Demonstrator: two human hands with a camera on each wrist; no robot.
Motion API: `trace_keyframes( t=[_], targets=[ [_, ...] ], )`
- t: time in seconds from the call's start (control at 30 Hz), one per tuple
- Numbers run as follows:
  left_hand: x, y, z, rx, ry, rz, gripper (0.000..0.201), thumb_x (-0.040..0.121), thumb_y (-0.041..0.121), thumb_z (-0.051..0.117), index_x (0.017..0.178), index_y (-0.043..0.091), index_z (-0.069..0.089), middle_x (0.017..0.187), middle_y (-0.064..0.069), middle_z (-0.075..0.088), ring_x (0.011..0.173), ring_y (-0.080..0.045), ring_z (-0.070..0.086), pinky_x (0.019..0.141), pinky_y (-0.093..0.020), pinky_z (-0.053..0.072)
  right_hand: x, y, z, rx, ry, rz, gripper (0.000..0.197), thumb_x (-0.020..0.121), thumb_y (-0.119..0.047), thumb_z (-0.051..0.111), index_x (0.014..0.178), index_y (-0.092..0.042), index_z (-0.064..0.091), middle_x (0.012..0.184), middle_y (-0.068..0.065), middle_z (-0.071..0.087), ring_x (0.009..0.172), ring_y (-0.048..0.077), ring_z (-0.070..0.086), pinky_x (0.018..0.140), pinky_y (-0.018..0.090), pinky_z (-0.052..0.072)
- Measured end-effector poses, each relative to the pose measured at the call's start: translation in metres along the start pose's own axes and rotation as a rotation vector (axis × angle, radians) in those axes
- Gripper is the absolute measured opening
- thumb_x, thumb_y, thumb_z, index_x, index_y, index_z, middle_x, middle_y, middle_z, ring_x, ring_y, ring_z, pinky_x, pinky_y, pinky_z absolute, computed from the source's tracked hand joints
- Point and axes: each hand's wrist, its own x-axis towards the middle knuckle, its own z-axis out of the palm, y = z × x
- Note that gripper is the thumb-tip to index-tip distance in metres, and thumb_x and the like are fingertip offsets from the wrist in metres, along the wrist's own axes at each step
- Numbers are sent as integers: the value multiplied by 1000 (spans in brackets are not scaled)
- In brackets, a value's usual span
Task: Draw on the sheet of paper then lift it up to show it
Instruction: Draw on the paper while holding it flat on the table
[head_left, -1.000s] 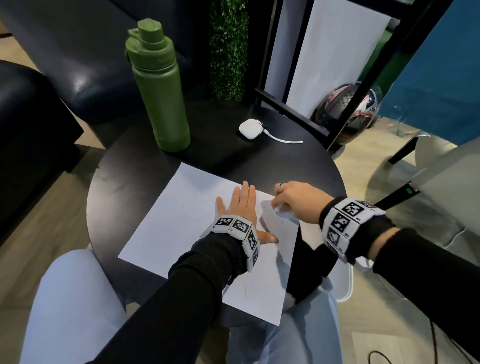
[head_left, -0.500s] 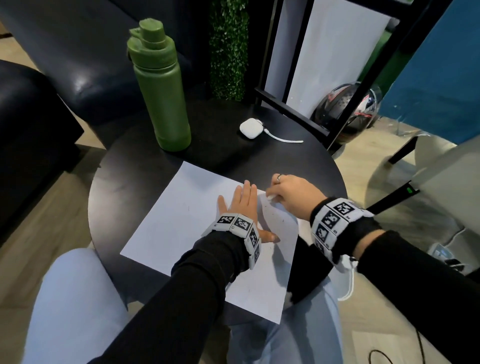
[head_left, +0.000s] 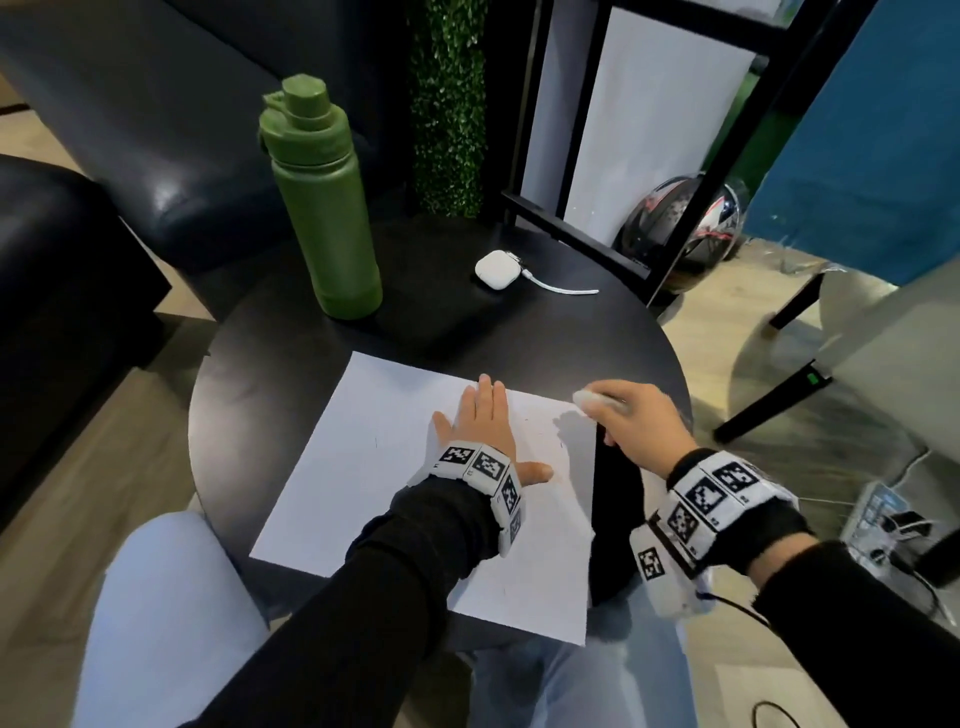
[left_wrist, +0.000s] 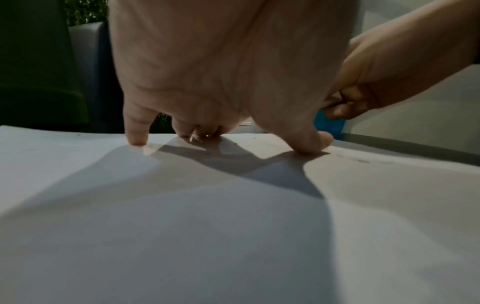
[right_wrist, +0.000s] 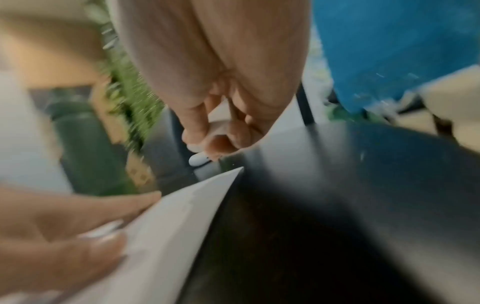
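Observation:
A white sheet of paper (head_left: 374, 467) lies on the round black table (head_left: 311, 353), with faint small marks on it. My left hand (head_left: 485, 415) rests flat on the sheet, fingers straight and thumb spread; the left wrist view shows its fingertips (left_wrist: 136, 139) pressing the paper (left_wrist: 233, 226). My right hand (head_left: 628, 415) hovers at the sheet's far right corner, fingers curled round a white pen (head_left: 589, 399). The rounded end of the pen (right_wrist: 198, 159) sticks out of the fist just above the paper corner (right_wrist: 233, 172).
A tall green bottle (head_left: 327, 218) stands at the table's far left. A white earbud case (head_left: 496, 268) with a cable lies at the far middle. A black frame and a helmet (head_left: 670, 228) stand behind the table, and a dark sofa (head_left: 156, 156) is to the left.
My right hand has shifted from beside my left fingers out to the sheet's far right corner, and the white pen end now shows. The left hand stays flat on the paper.

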Motion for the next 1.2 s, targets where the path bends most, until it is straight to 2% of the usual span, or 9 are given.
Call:
trace_keyframes(
  t=[0.07, 0.2, 0.3, 0.4, 0.53, 0.67, 0.83, 0.93, 1.2],
  targets=[
    [-2, -8, -4, -70, 50, 14, 106, 84, 64, 49, 149, 11, -15, 158, -4, -19, 147, -21, -6, 116, -46, 12, -6, 4, 8, 364, 88, 181, 13, 91, -20, 58, 93, -12, 68, 68, 0, 58, 40, 0, 48, 41, 7, 36],
    [-11, -44, -29, -347, 224, -4, 77, 95, 23, 53, 152, 14, 2, 159, -7, -9, 142, -26, 23, 108, -34, 29, -16, 13, 23, 744, 117, 361, 21, 89, -5, 58, 109, -3, 64, 67, 6, 54, 53, 14, 44, 41, 13, 36],
    [-19, -80, -43, -531, 356, -56, 57, 94, -1, 47, 146, 16, 32, 149, -10, 32, 117, -22, 53, 94, -17, 42, -24, 13, 24, 889, 116, 404, 19, 89, -2, 56, 107, -3, 62, 70, 7, 53, 56, 13, 45, 43, 14, 36],
    [-23, -101, -48, -684, 443, -113, 28, 91, 1, 54, 115, 9, 63, 106, -10, 63, 80, -18, 61, 63, -15, 42, -29, 7, 26, 991, 123, 450, 8, 92, -7, 55, 88, -6, 62, 72, 5, 52, 57, 12, 45, 45, 15, 37],
    [-27, -109, -49, -876, 441, -96, 17, 86, 12, 66, 69, 12, 63, 71, -7, 67, 55, -7, 61, 50, -11, 49, -35, -9, 33, 1123, 172, 503, 28, 96, -21, 52, 70, -12, 47, 63, 2, 43, 56, 13, 42, 53, 21, 36],
    [-30, -117, -43, -779, 373, -10, 23, 89, 2, 59, 88, 23, 68, 105, 4, 67, 91, -8, 63, 66, -6, 41, -41, -27, 47, 1193, 140, 541, 27, 95, -24, 52, 72, -12, 47, 57, 3, 40, 52, 15, 41, 53, 23, 38],
    [-37, -112, -40, -570, 261, 129, 40, 90, 9, 59, 126, 27, 57, 152, 8, 30, 136, -13, 33, 83, 4, 32, -39, -39, 68, 708, 97, 370, 17, 93, -20, 51, 79, -15, 57, 59, -3, 42, 51, 14, 39, 46, 21, 33],
    [-35, -90, -35, -404, 164, 199, 50, 89, 21, 63, 136, 28, 48, 156, 7, 21, 146, -15, 8, 113, -25, 14, -32, -48, 69, 413, 76, 256, 16, 91, -23, 54, 97, -13, 64, 70, -4, 53, 66, 18, 48, 65, 26, 38],
    [-16, -54, -15, 172, -65, 269, 95, 81, 51, 65, 149, 41, -1, 159, 5, -12, 145, -31, -13, 115, -55, -1, -3, -62, 44, 144, 87, 308, 14, 83, -22, 59, 84, -12, 69, 83, 6, 62, 82, 23, 54, 70, 25, 38]
  ],
)
